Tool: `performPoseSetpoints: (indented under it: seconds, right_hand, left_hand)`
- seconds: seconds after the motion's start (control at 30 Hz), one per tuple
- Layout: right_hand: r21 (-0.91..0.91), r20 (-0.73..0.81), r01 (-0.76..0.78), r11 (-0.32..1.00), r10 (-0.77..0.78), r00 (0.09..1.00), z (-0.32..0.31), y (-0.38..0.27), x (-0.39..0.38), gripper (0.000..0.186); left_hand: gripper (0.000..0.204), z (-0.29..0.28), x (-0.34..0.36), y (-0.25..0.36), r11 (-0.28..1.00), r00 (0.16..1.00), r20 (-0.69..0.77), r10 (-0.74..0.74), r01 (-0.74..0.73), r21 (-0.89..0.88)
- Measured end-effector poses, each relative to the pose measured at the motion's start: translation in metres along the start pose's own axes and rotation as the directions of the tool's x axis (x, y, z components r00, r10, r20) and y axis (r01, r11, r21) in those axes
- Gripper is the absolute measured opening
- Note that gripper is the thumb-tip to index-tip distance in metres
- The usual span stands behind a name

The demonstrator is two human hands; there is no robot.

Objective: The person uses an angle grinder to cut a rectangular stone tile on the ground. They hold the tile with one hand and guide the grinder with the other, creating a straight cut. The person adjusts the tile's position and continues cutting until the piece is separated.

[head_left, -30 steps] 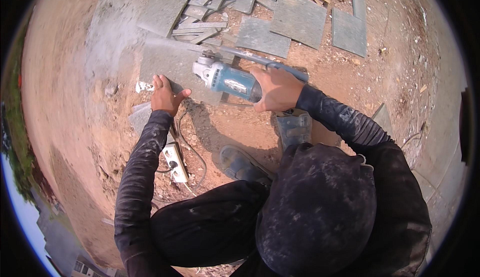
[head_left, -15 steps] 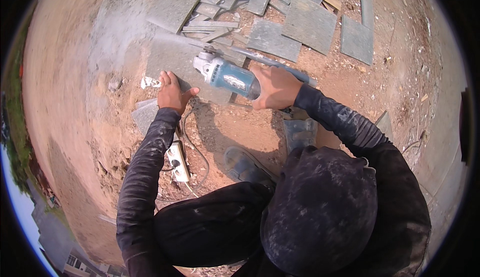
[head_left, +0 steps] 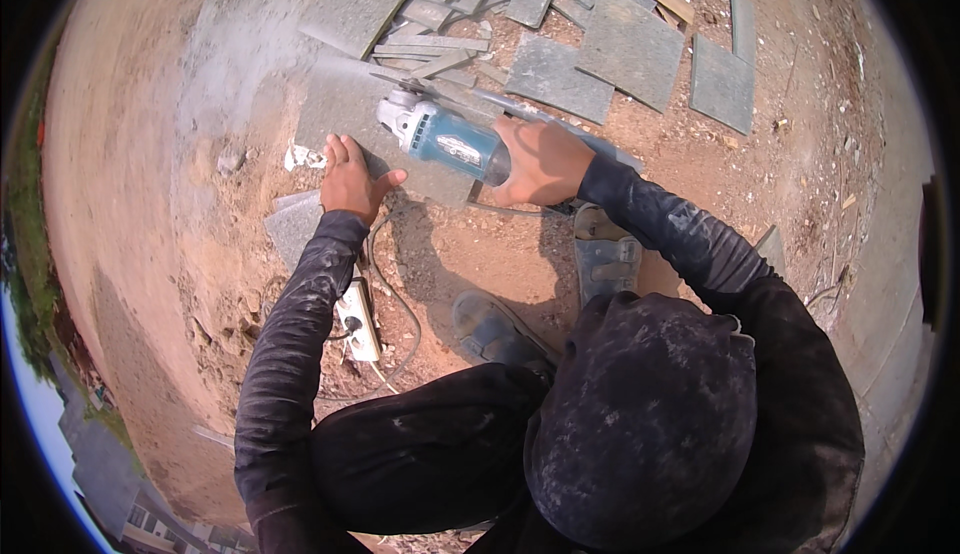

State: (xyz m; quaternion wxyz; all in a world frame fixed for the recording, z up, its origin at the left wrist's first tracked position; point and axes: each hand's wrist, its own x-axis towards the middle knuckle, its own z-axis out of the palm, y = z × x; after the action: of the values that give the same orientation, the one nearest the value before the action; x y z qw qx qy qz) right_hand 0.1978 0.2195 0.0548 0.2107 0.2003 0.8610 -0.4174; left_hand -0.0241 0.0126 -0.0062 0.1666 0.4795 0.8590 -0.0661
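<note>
**Grinder on a hand-held slab: where it could slip**

Head view: The right hand is wrapped tight round the rear of the blue grinder, fingers fully closed on its body. The grinder's head sits on the far edge of a grey slab that lies flat on the dirt, and a pale plume of dust blows away to the left. The left hand lies palm down on the slab's near edge, fingers spread and gripping nothing, just beside the grinder's head.

The main risk, as I judge it, is that closeness: if the disc binds in the cut and kicks back, it could jump toward the left hand. The slab rests on loose soil and is held only by that palm, so it may rock or slide and pinch the disc. One hand on the grinder gives little hold against a kick. The cord runs from a white socket strip past a sandal and could snag. Loose slabs lie stacked beyond.
</note>
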Motion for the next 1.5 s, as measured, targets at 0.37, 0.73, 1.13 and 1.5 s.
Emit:
performPoseSetpoints:
  seconds: [0.37,0.73,1.13,1.5]
  right_hand:
    - [-0.004,0.067,-0.054,0.999,0.054,0.996,-0.006,-0.015,0.018,0.078]
    - [0.016,0.117,-0.088,0.996,0.086,0.989,-0.012,-0.031,0.037,0.070]
    - [0.034,0.080,-0.061,0.998,0.058,0.995,-0.006,-0.031,0.055,0.064]
    - [0.041,0.033,-0.049,0.998,0.048,0.998,-0.009,-0.036,0.059,0.071]
  left_hand:
    - [0.115,-0.007,0.000,0.004,0.998,0.998,0.046,-0.040,0.042,-0.036]
    - [0.114,-0.006,-0.001,0.005,0.999,0.999,0.022,-0.029,0.030,-0.029]
    - [0.116,-0.004,0.000,0.002,0.998,0.999,0.040,-0.028,0.030,-0.049]
    - [0.110,-0.003,-0.001,-0.001,0.999,1.000,-0.006,0.019,-0.019,-0.044]
